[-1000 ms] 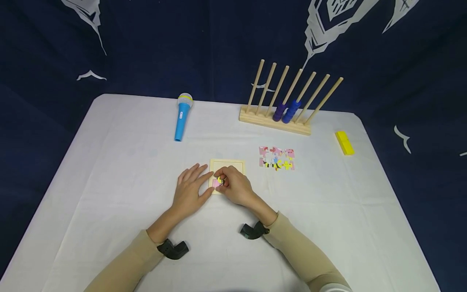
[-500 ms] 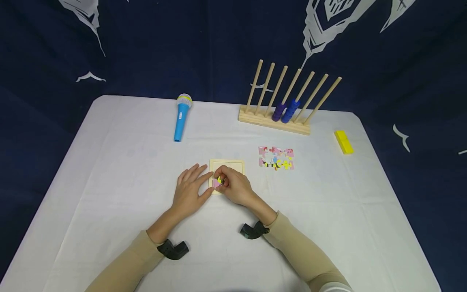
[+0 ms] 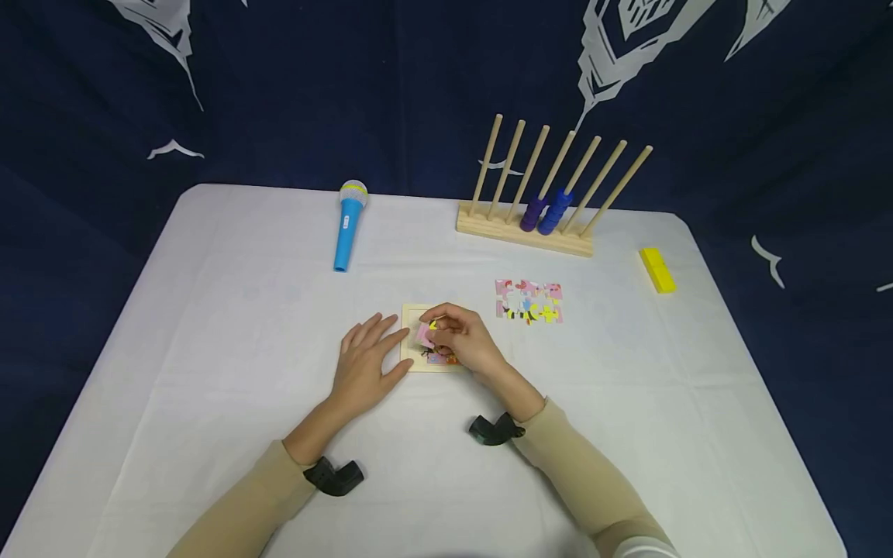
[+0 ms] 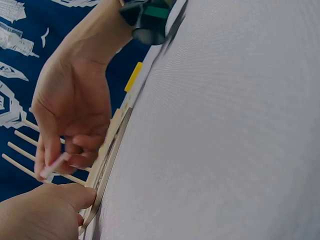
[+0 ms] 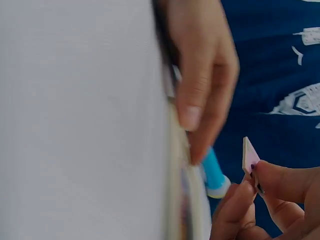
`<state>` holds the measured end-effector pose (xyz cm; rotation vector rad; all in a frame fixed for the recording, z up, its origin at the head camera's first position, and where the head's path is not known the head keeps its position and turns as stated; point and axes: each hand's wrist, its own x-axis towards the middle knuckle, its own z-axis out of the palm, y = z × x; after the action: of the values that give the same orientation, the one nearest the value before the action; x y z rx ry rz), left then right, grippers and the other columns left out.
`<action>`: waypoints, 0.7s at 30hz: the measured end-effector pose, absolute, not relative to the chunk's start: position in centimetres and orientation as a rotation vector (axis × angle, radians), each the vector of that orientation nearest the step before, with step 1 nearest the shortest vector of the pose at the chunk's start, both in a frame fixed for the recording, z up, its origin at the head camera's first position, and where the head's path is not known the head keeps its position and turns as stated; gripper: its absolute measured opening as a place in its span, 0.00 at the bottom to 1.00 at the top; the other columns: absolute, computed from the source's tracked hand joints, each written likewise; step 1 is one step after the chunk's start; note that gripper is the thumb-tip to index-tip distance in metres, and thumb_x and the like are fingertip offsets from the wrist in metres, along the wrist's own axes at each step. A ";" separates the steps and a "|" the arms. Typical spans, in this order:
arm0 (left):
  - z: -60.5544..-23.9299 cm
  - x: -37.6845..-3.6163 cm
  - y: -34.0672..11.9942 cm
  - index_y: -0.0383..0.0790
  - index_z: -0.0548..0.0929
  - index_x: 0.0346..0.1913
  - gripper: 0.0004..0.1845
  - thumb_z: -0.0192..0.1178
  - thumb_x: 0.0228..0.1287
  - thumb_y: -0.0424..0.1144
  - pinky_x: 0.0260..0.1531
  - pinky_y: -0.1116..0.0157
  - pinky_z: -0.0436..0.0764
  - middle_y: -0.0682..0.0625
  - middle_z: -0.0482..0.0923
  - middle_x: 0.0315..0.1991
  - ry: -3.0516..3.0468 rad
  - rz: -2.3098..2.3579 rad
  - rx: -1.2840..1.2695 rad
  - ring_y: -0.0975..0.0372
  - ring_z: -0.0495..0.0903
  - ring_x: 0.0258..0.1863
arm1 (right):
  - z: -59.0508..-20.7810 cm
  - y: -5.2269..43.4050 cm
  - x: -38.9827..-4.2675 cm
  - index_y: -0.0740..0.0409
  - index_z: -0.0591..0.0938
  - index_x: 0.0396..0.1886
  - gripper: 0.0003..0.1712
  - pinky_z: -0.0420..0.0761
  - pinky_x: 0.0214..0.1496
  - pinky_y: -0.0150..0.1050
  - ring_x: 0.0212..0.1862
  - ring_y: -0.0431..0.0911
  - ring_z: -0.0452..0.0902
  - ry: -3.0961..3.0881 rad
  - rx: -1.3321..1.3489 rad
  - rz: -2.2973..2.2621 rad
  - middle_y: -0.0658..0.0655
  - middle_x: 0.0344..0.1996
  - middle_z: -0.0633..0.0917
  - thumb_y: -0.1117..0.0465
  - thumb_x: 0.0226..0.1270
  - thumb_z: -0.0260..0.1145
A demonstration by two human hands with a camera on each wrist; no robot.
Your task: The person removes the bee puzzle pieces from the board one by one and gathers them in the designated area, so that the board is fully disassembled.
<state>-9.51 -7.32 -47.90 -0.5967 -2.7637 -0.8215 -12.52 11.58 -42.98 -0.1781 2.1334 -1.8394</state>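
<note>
Between thumb and fingers, my right hand (image 3: 469, 341) pinches a pink and yellow jigsaw puzzle piece (image 3: 424, 335), tilted above the wooden puzzle tray (image 3: 408, 364). The right wrist view catches the piece (image 5: 250, 157) edge-on, clear of the tray. Along the tray's lower side lie coloured puzzle pieces (image 3: 443, 359), partly covered by the right hand. My left hand (image 3: 366, 364) lies with fingers spread at the tray's left edge. Its thumb (image 4: 82, 195) touches the tray's rim in the left wrist view.
Several loose puzzle pieces (image 3: 549, 315) lie in a group right of the tray. Behind them stands a wooden peg rack (image 3: 488, 227) with purple and blue beads. A blue toy microphone (image 3: 346, 236) lies at the back left, a yellow block (image 3: 657, 270) at the right.
The right hand has lifted the puzzle piece from the tray's lower left and moved slightly up and right, uncovering pieces in the tray. The left hand stays almost in place.
</note>
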 end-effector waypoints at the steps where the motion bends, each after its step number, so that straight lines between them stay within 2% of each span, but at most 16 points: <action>1: -47.9 -9.5 -7.3 0.46 0.75 0.55 0.25 0.58 0.54 0.50 0.61 0.50 0.49 0.46 0.65 0.61 -2.766 -0.822 -0.597 0.53 0.55 0.64 | -42.5 12.0 -12.7 0.64 0.77 0.43 0.13 0.77 0.24 0.38 0.20 0.46 0.70 2.107 -0.157 -1.865 0.54 0.21 0.72 0.71 0.57 0.59; 3: -47.9 -9.5 -7.2 0.45 0.75 0.55 0.25 0.59 0.54 0.50 0.61 0.50 0.49 0.46 0.65 0.61 -2.770 -0.819 -0.595 0.53 0.55 0.64 | -41.6 12.9 -12.9 0.64 0.76 0.45 0.14 0.80 0.30 0.46 0.22 0.49 0.75 2.101 -0.143 -1.880 0.54 0.24 0.72 0.71 0.57 0.58; 5: -47.9 -9.5 -7.2 0.44 0.75 0.55 0.25 0.59 0.53 0.49 0.61 0.50 0.48 0.46 0.65 0.61 -2.766 -0.821 -0.593 0.53 0.55 0.64 | -40.7 13.9 -13.2 0.64 0.75 0.47 0.15 0.79 0.31 0.50 0.24 0.52 0.77 2.139 -0.148 -1.863 0.55 0.25 0.72 0.71 0.58 0.58; 9: -48.0 -9.6 -7.2 0.44 0.75 0.54 0.25 0.60 0.53 0.49 0.61 0.50 0.49 0.45 0.65 0.61 -2.749 -0.827 -0.589 0.52 0.56 0.64 | -39.7 16.6 -13.8 0.65 0.73 0.49 0.18 0.80 0.28 0.46 0.25 0.50 0.79 2.261 -0.120 -1.802 0.56 0.28 0.74 0.68 0.57 0.60; 14: -48.1 -9.6 -7.2 0.43 0.75 0.55 0.25 0.60 0.53 0.48 0.61 0.49 0.48 0.45 0.65 0.61 -2.746 -0.844 -0.594 0.52 0.55 0.64 | -39.7 20.9 -14.2 0.65 0.73 0.47 0.18 0.79 0.27 0.39 0.26 0.46 0.81 2.454 -0.004 -1.704 0.56 0.26 0.78 0.63 0.57 0.62; 21: -48.2 -9.6 -7.2 0.44 0.75 0.55 0.25 0.59 0.54 0.49 0.61 0.49 0.48 0.45 0.65 0.61 -2.742 -0.840 -0.601 0.52 0.55 0.65 | -40.7 23.8 -13.8 0.64 0.75 0.42 0.15 0.79 0.27 0.41 0.26 0.50 0.81 2.599 0.071 -1.522 0.62 0.27 0.80 0.61 0.56 0.64</action>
<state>-9.58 -7.20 -48.18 -0.6005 -2.7422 -0.8403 -13.77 23.80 -40.71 0.0708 2.5994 -1.5217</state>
